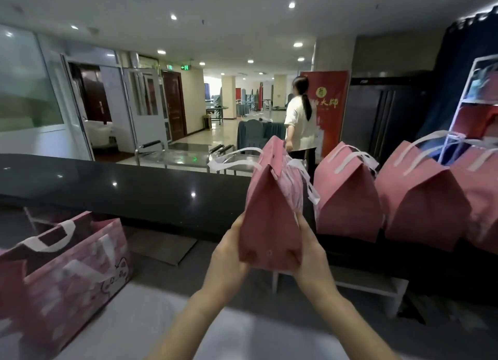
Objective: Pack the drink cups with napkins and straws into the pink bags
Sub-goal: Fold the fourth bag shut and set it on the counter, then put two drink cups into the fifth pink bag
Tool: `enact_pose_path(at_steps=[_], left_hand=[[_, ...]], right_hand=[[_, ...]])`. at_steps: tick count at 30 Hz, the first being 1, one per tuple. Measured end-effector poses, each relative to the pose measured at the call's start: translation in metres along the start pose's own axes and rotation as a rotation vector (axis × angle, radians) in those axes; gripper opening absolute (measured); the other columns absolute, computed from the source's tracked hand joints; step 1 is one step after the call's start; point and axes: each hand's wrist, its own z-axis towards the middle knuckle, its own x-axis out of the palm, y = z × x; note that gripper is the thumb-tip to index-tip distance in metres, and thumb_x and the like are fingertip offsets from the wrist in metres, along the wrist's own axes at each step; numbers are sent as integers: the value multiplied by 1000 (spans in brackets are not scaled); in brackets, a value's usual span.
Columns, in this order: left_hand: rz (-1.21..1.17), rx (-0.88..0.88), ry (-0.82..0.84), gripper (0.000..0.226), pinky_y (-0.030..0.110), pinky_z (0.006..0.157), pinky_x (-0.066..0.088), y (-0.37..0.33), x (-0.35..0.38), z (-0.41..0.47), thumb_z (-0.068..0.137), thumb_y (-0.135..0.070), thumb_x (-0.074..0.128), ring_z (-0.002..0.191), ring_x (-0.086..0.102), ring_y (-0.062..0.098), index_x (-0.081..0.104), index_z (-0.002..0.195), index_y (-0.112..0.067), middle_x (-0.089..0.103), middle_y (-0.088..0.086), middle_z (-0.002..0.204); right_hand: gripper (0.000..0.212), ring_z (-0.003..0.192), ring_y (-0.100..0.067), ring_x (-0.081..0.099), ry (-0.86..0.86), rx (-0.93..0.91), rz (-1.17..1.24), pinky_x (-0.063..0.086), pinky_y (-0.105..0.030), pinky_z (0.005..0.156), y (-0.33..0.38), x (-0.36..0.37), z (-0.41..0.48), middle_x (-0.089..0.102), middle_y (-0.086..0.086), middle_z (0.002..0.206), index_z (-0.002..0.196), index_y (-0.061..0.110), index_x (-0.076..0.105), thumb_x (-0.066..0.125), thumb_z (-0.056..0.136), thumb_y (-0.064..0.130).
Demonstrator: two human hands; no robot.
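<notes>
A long dark table carries a row of folded-shut pink bags at right. At lower left, a patterned tote holds blurred pale items. One lifted pink bag, its contents hidden, is gripped at its bottom corners by the left hand and right hand.

Left hand, right hand, forearms, all bare
</notes>
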Motion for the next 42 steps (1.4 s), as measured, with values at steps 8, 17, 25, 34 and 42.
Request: enact_pose_path(at_steps=[8, 17, 25, 34, 42], left_hand=[[1, -13, 103, 90, 41, 90, 52, 59, 31, 70, 77, -17, 69, 114, 60, 11, 22, 145, -53, 57, -15, 127], [42, 12, 195, 98, 28, 90, 49, 99, 55, 139, 76, -3, 60, 111, 56, 8, 13, 147, -52, 52, -12, 128], [55, 19, 198, 92, 29, 95, 49, 113, 70, 155, 80, -1, 62, 114, 56, 11, 18, 148, -45, 48, -8, 134], [279, 15, 70, 36, 24, 84, 50, 117, 0, 87, 89, -25, 65, 105, 55, 3, 57, 123, -29, 55, -17, 116], [814, -201, 28, 13, 32, 73, 47, 127, -125, -14, 89, -31, 60, 93, 58, 17, 65, 99, -24, 62, -6, 98]], right_hand=[[86, 121, -1, 49, -50, 134, -78, 39, -20, 95, -47, 31, 56, 45, 15, 141, 144, 56, 19, 62, 78, 21], [87, 127, -2, 39, -182, 254, -268, 32, -22, 104, -77, 52, 114, 44, 6, 143, 148, 34, 25, 59, 79, -6], [90, 120, -3, 40, -208, 293, -325, 30, -19, 100, -82, 52, 118, 43, 2, 141, 148, 35, 21, 60, 79, -6], [49, 119, -23, 53, -274, -157, -550, 46, -39, 101, -27, 58, 60, 55, -6, 129, 123, 12, 61, 72, 77, 1], [29, 112, -16, 55, 515, -407, -490, 42, -27, 92, 16, 131, 46, 62, 7, 117, 116, 21, 66, 62, 88, 16]])
